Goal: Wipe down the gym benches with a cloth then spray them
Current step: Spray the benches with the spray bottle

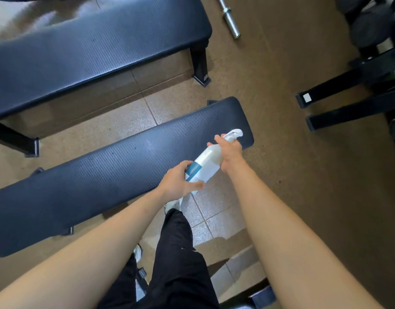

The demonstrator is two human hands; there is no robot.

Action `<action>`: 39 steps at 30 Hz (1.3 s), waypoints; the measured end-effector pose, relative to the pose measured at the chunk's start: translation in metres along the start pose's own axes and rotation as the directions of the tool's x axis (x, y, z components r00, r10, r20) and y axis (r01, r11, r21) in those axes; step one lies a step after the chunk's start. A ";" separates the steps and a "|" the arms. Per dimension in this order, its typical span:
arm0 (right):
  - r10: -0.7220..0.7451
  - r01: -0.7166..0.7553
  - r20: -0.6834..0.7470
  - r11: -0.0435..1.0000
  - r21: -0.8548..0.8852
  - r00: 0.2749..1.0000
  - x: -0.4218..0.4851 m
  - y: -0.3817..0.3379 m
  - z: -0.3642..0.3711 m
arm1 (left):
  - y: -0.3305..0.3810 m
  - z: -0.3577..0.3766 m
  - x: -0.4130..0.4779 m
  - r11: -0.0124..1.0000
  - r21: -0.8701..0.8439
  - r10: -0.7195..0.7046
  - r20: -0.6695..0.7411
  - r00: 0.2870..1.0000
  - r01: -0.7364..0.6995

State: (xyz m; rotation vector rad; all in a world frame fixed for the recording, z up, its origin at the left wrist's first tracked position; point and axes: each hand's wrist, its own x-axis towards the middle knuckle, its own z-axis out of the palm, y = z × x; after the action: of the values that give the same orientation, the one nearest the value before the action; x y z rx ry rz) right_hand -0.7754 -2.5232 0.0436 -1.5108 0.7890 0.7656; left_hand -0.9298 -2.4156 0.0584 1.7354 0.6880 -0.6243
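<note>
A white spray bottle (207, 163) with a blue label is held tilted over the right end of the near black padded bench (107, 175). My left hand (179, 182) grips the bottle's base. My right hand (229, 152) grips its neck just below the white trigger head (234, 133), which points away from me. A second black bench (91, 52) runs parallel behind the near one. No cloth is in view.
A steel barbell end (230, 20) lies on the brown floor at the top. Black equipment frames and feet (348, 101) stand at the right. My black trouser legs (176, 259) and white shoes are below, beside the near bench. Another black frame corner (259, 297) sits at the bottom.
</note>
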 end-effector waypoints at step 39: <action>-0.109 0.151 0.167 0.952 -0.266 0.980 -0.317 0.318 0.263 | -0.347 -0.173 -0.366 0.943 -0.325 -0.032 -0.299 0.954 -0.070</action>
State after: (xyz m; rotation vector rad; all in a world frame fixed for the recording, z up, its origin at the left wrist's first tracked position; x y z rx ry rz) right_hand -1.2225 -2.2647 0.1127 -1.7130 0.4773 0.9071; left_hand -1.4207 -2.2219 0.1328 1.5281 0.9306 -0.2103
